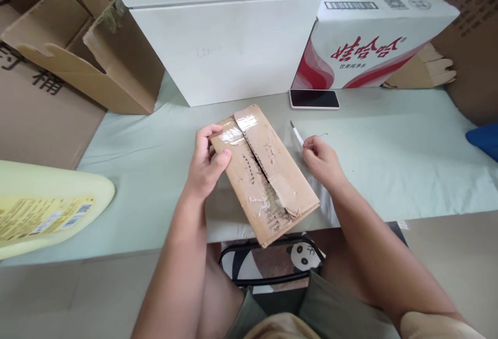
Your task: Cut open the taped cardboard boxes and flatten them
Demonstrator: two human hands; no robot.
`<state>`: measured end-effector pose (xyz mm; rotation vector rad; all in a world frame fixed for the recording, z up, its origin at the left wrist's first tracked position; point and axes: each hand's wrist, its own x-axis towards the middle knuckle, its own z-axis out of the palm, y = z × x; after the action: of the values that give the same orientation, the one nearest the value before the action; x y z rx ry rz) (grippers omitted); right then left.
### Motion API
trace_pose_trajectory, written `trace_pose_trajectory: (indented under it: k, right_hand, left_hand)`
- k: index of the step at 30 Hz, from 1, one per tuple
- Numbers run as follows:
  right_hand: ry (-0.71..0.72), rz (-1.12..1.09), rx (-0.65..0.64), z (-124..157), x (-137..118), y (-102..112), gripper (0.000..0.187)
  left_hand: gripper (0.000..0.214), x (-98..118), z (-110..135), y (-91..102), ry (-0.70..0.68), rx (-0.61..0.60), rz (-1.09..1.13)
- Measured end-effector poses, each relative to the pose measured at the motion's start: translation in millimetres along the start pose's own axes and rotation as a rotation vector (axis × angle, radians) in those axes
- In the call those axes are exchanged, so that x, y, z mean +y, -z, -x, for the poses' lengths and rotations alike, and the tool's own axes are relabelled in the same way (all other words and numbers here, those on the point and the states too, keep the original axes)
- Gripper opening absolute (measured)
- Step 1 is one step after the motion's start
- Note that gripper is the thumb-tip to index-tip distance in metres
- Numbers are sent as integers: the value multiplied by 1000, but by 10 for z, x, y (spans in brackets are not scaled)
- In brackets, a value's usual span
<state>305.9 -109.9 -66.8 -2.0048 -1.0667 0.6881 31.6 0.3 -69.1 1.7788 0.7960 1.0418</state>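
Note:
My left hand (208,165) is closed on the upper left edge of a flat cardboard box (249,188), its thumb on top. The box is tilted, its near corner sticking out over the table edge. A torn seam runs along its top face, with shiny clear tape at the far end and scuffed paper around it. To the right of the box, my right hand (321,160) pinches a slim white pen-shaped tool (298,134) with a dark narrow tip pointing away from me. Whether it is a pen or a knife I cannot make out. The tool is apart from the box.
A phone (314,99) lies beyond the tool, before a red-and-white carton (361,43). White boxes (233,48) stand at the back, an open cardboard carton (120,58) at back left. A yellow bottle (54,206) lies left on the green cloth (392,162). A panda-print item (268,261) sits below.

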Motion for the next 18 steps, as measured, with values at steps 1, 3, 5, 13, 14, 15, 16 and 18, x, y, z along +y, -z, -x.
trace_pose_trajectory:
  k: [1, 3, 5, 13, 14, 15, 16, 18]
  right_hand:
    - [-12, -185, 1, -23, -16, 26, 16]
    - [25, -477, 0, -48, -67, 92, 20]
    - [141, -600, 1, -34, -141, 183, 16]
    - [525, -438, 123, 402, -577, 475, 21]
    - [542, -431, 171, 485, -634, 464, 22]
    - [542, -424, 216, 569, -686, 444, 23]
    - [530, -417, 254, 650, -728, 416, 24]
    - [497, -403, 268, 791, -779, 349, 24]
  left_hand:
    - [57, 17, 7, -16, -1, -23, -13]
    - [58, 59, 17, -53, -27, -64, -59]
    - [56, 110, 23, -88, -82, -82, -128]
    - [48, 218, 21, -143, -132, -75, -226]
    - [48, 213, 17, -146, -135, -69, -231]
    - [48, 206, 13, -150, -138, -67, -237]
    - [47, 198, 9, -153, -141, -69, -242]
    - [44, 182, 4, -157, -141, -82, -251]
